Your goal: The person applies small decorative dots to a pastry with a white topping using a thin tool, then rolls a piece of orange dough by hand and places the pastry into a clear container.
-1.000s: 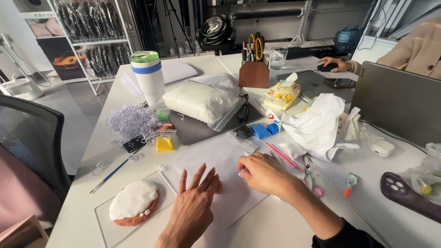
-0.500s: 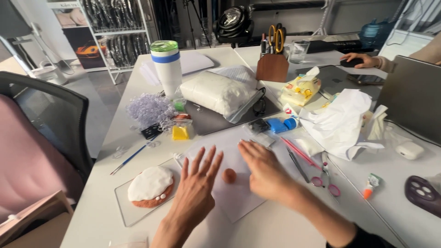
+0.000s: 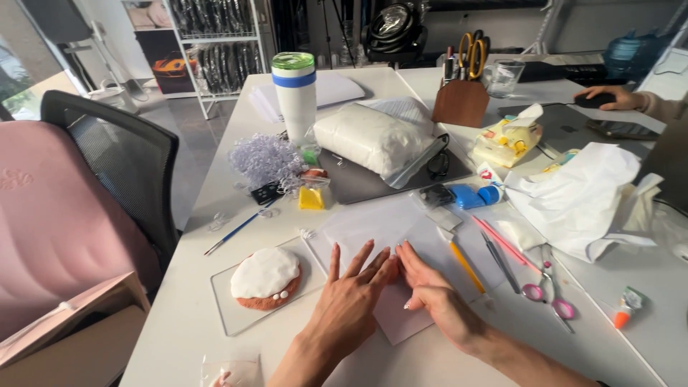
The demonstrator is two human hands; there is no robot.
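Where the two hands meet over the pale sheet (image 3: 373,233) on the tabletop (image 3: 183,315), they lie flat and side by side: left hand (image 3: 351,301) with fingers spread, palm down, right hand (image 3: 437,297) angled in so its fingertips touch the left's index side. Neither is clamped on anything; both press open-palmed on the sheet, and whether a small piece sits under the fingers cannot be told. The sheet itself runs from under the palms away toward a dark tablet. Just left of the left hand, a clear board (image 3: 244,322) carries a brown cookie-shaped piece (image 3: 266,278) topped white, apart from the hand. Just right of the right hand lie a yellow pencil (image 3: 466,265), a grey tool and pink sticks; pink-handled scissors (image 3: 548,294) farther right. Beyond the fingertips: yellow block, lilac shredded tuft (image 3: 265,159), white bag of soft material. A second person's hand (image 3: 609,97) rests far off, upper right. Judged step: flattening or pressing something on the sheet. A next move would likely call for even downward pressure, sheet kept from sliding.
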